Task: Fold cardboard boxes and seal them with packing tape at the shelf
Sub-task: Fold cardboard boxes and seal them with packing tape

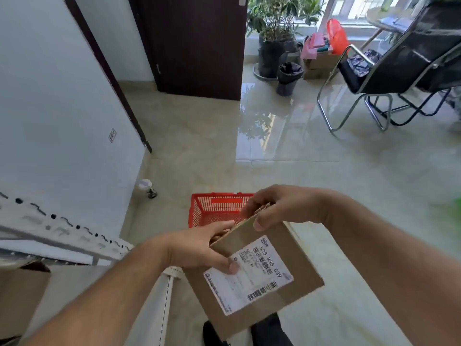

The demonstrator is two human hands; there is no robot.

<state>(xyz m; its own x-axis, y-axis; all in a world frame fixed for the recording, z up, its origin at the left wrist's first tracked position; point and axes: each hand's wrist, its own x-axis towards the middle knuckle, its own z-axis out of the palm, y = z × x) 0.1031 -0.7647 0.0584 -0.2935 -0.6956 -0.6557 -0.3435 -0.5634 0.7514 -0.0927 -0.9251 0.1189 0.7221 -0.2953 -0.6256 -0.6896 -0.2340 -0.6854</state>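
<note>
At the far left a white metal shelf [62, 236] juts into view, with a brown carton [20, 295] beneath its edge and a white upright post [166, 308] beside it. A small white-capped bottle [147, 188] stands on the tiled floor [311, 196] by the wall. The left hand [199, 248] grips the cardboard box [294, 248] at its upper left corner, thumb pressed on the white shipping label [249, 275], fingers curled over the top edge. The box is held in the air, tilted, in front of a red plastic basket [214, 208] on the floor. The right hand [282, 206] pinches the box's upper edge, thumb on the front face, fingers over the flaps. Farther right stand a potted plant [277, 33], a black bin [289, 78] and a black folding chair [399, 66]
</note>
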